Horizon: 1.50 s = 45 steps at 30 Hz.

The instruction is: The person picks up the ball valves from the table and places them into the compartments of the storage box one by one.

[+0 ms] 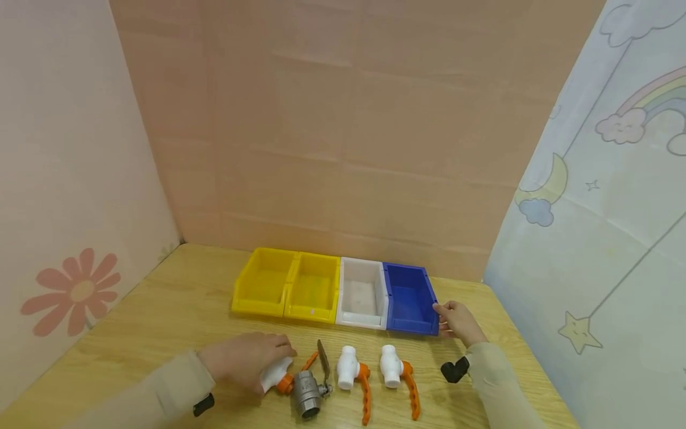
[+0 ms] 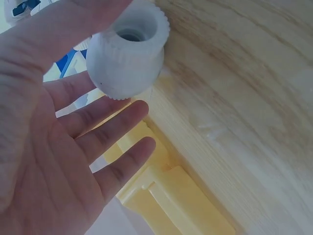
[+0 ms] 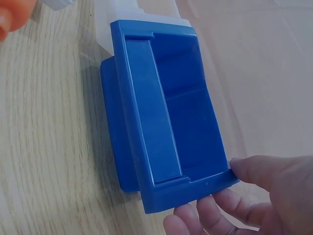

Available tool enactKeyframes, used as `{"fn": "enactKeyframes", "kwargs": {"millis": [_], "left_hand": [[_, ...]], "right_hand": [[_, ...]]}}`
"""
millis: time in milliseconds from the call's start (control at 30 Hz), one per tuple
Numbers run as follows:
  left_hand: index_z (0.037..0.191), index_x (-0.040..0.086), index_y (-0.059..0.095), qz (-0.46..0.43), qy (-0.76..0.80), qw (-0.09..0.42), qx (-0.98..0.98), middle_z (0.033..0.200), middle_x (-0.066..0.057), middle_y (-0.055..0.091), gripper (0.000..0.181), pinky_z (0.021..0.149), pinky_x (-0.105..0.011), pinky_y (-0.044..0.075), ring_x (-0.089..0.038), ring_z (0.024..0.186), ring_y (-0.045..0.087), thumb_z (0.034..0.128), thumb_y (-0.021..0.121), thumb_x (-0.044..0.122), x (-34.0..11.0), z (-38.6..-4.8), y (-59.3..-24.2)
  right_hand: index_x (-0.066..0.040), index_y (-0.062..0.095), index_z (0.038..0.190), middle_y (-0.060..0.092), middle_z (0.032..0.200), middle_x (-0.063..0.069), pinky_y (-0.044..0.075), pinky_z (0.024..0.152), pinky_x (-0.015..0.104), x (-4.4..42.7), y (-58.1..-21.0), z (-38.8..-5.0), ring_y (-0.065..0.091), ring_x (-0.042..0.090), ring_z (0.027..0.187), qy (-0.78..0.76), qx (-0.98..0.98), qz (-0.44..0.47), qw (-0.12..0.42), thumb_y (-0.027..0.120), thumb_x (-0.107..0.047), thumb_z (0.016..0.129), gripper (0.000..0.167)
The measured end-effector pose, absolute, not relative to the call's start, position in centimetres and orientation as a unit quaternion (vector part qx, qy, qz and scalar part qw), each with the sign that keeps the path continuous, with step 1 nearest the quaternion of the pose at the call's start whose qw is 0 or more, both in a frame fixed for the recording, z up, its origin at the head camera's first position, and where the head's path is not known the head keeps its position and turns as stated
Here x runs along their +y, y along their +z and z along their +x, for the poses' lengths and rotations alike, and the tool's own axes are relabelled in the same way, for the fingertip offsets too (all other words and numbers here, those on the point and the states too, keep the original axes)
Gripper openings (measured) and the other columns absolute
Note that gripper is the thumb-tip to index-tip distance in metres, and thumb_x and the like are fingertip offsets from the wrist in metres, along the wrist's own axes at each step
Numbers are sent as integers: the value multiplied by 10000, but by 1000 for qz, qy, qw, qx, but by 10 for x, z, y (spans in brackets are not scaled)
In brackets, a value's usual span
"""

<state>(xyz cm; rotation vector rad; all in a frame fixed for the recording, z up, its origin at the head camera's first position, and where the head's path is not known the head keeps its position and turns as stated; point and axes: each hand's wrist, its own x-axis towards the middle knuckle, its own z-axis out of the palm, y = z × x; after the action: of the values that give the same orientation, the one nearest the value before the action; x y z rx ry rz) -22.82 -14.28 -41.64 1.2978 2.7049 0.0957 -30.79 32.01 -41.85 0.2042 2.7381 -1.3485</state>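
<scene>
My left hand (image 1: 249, 359) is around a white valve (image 1: 275, 375) with an orange handle at the left of the row. In the left wrist view, thumb and index finger touch the white valve (image 2: 126, 54), while the other fingers of the hand (image 2: 73, 127) spread loosely. My right hand (image 1: 458, 322) pinches the right side edge of the blue bin (image 1: 411, 298). The right wrist view shows the thumb on the rim of the blue bin (image 3: 146, 112) and the right hand's (image 3: 264, 200) other fingers under it.
Left of the blue bin stand a white bin (image 1: 361, 320) and two yellow bins (image 1: 312, 313) (image 1: 258, 307) in one row. In front lie a metal valve (image 1: 308, 393) and two white valves (image 1: 348, 367) (image 1: 390, 366) with orange handles. A curtain hangs behind the table.
</scene>
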Motion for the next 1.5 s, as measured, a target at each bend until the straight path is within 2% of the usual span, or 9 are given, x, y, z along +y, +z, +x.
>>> {"fn": "enactKeyframes", "kwargs": {"millis": [300,700,1233,1500], "left_hand": [[1275,220,560,451,29,69,890,1206,100,551,701,825,-271,518,-35,925,520,658,877,316,-142,-226,-416],[1081,341,600,423,50,108,898,1078,161,509,491,712,-224,494,-32,790,485,674,868,282,-144,-225,-414],[1027,313,615,438,36,94,893,999,136,494,464,675,-182,471,-8,731,466,650,882,268,-142,-228,-415],[1014,292,613,412,41,103,904,959,140,472,468,660,-192,467,-17,714,471,637,883,226,-149,-231,-411]], "right_hand": [[67,485,1049,563,868,160,564,706,407,318,-421,-309,602,277,758,-442,894,67,45,477,-299,1010,368],[60,489,1033,560,850,134,567,711,408,315,-424,-312,595,247,745,-443,893,65,44,470,-290,1014,351],[68,486,1042,556,840,128,569,704,400,317,-419,-310,596,270,755,-437,896,68,45,460,-285,1018,355],[62,484,1027,545,837,139,568,674,381,319,-419,-310,583,242,717,-445,892,70,49,460,-284,1020,347]]}}
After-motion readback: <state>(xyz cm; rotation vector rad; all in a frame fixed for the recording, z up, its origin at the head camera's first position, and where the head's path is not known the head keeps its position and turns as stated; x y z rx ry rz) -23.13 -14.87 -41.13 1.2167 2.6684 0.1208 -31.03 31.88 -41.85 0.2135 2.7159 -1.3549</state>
